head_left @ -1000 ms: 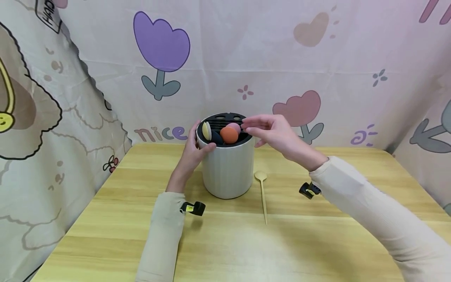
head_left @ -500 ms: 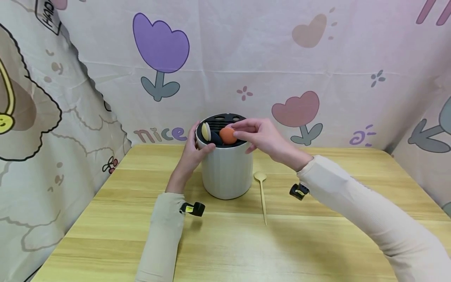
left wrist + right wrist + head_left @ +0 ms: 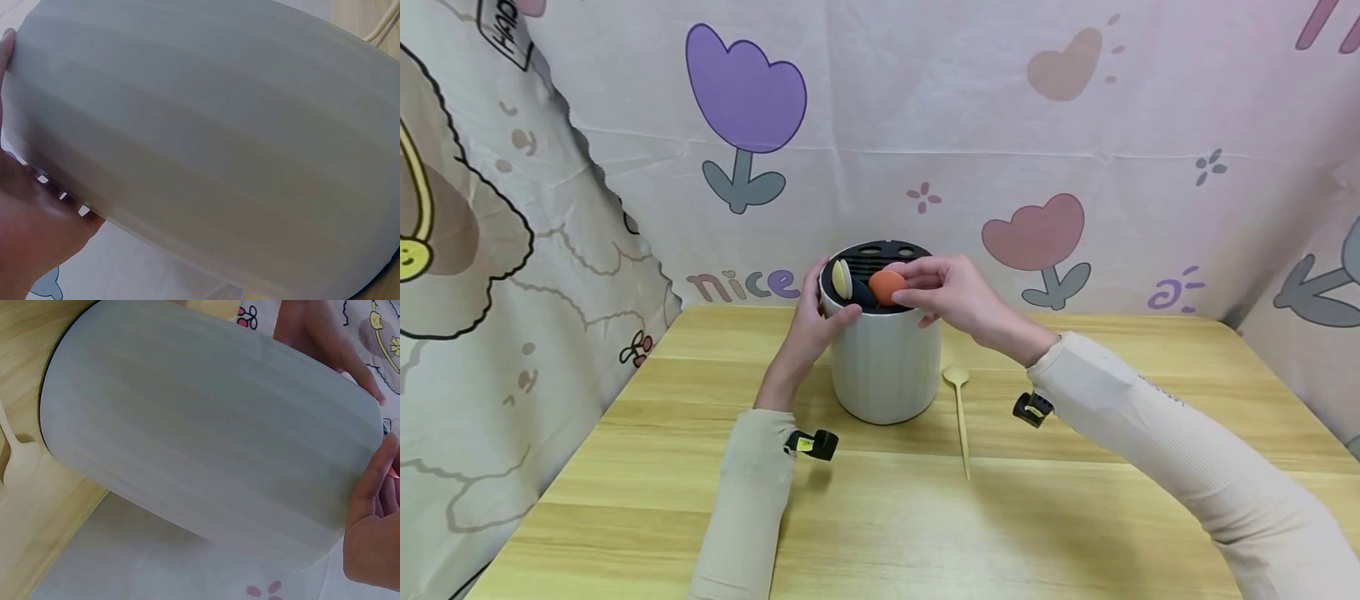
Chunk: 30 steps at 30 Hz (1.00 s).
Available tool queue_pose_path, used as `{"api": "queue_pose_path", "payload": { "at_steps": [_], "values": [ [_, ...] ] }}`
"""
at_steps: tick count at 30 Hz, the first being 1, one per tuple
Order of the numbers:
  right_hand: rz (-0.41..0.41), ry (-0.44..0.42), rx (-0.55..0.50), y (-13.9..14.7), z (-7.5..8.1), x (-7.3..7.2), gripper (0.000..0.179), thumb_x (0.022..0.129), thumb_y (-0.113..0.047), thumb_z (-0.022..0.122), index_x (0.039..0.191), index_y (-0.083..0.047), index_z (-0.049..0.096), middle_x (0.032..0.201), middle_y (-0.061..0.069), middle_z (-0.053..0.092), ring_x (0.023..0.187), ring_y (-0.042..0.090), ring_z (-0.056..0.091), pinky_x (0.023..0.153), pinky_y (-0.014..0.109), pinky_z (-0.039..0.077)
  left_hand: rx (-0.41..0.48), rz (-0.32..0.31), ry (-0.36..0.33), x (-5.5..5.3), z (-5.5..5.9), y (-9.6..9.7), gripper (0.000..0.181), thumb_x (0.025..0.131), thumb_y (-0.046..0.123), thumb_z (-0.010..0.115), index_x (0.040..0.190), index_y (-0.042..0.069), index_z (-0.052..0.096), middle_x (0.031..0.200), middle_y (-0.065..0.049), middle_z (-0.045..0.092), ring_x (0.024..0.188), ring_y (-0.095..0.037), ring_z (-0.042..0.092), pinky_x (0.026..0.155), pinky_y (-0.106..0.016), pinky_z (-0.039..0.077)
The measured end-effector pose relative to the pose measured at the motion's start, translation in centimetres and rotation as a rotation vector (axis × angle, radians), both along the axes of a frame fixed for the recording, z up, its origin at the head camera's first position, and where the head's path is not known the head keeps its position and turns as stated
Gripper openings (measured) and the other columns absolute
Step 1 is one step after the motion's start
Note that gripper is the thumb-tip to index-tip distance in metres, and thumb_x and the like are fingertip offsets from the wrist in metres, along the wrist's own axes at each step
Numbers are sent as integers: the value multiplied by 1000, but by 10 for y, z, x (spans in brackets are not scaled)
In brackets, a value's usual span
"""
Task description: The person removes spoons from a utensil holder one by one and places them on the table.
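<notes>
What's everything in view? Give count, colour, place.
backdrop: 1, pale, printed, behind
table: 1, light wood, below
container: 1, off-white, on table
insert: 1, black, container's mouth
round piece: 1, orange, insert's front
dark piece: 1, navy, beside round piece
upright piece: at least 1, pale yellow, insert's left
spoon: 1, beige, right of container
wrist cameras: 2, black, at wrists
sleeves: 2, cream, both arms
left hand: 1, bare, gripping container
right hand: 1, bare, pinching round piece

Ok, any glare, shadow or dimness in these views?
Head view: pale glare on the near tabletop, soft shadow beside the right sleeve; left wrist: the pot fills most of the frame, dull grey; right wrist: pot similarly dim, spoon paler.
</notes>
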State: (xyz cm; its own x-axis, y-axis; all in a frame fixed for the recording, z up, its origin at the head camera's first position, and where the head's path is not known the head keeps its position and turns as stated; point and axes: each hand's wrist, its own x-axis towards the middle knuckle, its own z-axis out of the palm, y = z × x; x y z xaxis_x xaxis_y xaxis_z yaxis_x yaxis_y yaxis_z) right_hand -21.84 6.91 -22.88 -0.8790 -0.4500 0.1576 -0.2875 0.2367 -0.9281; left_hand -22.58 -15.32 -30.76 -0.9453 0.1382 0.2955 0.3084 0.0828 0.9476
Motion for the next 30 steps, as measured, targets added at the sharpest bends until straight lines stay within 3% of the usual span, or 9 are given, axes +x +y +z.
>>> {"api": "queue_pose_path", "payload": {
  "at_steps": [11,19,30],
  "values": [
    [-6,29,2,-1,1,0,29,89,1,67,118,3,64,104,15,70,82,15,63,57,28,54,-1,2,-4,0,-1,0,126,62,76,72,155,18,11,157,-8,18,142,-28,20,113,-52,19],
    [-24,45,34,2,9,0,25,88,-2,70,112,4,66,97,12,71,78,15,63,61,31,55,0,-1,8,0,-2,0,131,58,79,71,155,15,10,157,-10,19,142,-28,20,113,-53,18],
    [-66,78,11,8,27,0,24,86,-3,72,109,4,68,91,8,72,78,26,63,63,32,54,9,10,3,0,0,1,128,59,78,72,155,17,12,156,-10,20,142,-28,21,113,-51,20]
  ]
}}
